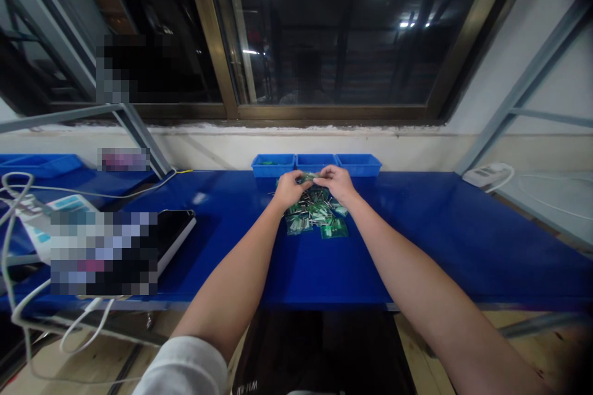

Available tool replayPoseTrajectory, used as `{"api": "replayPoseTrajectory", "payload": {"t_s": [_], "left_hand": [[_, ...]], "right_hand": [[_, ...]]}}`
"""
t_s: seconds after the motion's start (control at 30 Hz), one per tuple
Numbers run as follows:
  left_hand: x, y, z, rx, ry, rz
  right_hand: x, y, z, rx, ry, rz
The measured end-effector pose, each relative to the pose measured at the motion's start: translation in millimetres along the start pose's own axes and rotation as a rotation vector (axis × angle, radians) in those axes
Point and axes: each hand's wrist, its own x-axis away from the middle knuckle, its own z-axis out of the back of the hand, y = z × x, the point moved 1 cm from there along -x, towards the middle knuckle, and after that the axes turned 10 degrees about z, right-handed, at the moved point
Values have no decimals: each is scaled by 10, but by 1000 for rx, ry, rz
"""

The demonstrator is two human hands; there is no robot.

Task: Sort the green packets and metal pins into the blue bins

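Left hand (288, 188) and right hand (337, 182) together pinch one small green packet (309, 178) above the packet pile (315, 215), at 12 o'clock on the tabletop (417, 241). It is probably light, crinkly and slippery; best gripped by its edges.

Dim, ceiling-light reflections, warped edges, pixelated patches

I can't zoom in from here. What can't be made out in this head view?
- Piece between left hand and right hand: too small, covered by fingers.
- Pile of green parts: too small to identify.
- Blue bins: contents hidden by walls and hands.
- Desk items at left: blurred.
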Motion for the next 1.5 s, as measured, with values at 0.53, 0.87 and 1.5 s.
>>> {"api": "replayPoseTrajectory", "payload": {"t_s": [0.53,0.87,1.5], "left_hand": [[-179,-276,130,352,380,283],[-226,-274,346,585,301,417],[-11,-152,120,-526,-174,-34]], "right_hand": [[-15,73,146,199,78,-144],[-25,108,194,380,3,-82],[44,-311,199,719,-696,-46]]}}
